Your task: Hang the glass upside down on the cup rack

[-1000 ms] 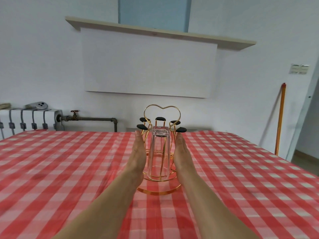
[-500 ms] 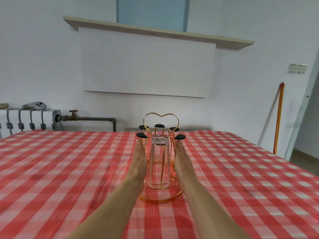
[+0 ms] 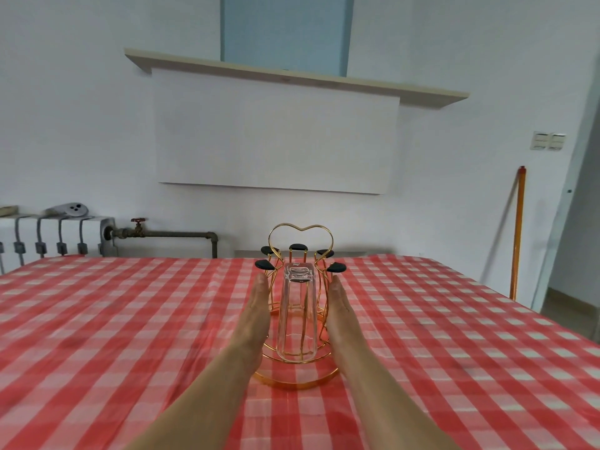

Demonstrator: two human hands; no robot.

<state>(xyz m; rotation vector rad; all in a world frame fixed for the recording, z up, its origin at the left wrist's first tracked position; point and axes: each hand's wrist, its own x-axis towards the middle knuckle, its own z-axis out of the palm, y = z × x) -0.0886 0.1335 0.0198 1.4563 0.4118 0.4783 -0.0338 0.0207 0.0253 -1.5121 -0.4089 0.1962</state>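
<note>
A tall clear glass (image 3: 297,315) hangs upside down over the front peg of a gold wire cup rack (image 3: 300,380) with a heart-shaped top and black-tipped pegs. The rack stands on the red-checked tablecloth in the middle of the view. My left hand (image 3: 256,306) is flat and upright just left of the glass, fingers straight. My right hand (image 3: 339,306) mirrors it just right of the glass. A narrow gap shows between each palm and the glass. Neither hand holds anything.
The table (image 3: 97,336) runs to a white wall with a radiator (image 3: 58,235) and a pipe with a valve (image 3: 162,233) at the back left. An orange pole (image 3: 516,232) leans against the wall at the right.
Both palms have drawn slightly away from the glass, which stays on the rack. The view has tilted upward, so the rack sits lower in the frame.
</note>
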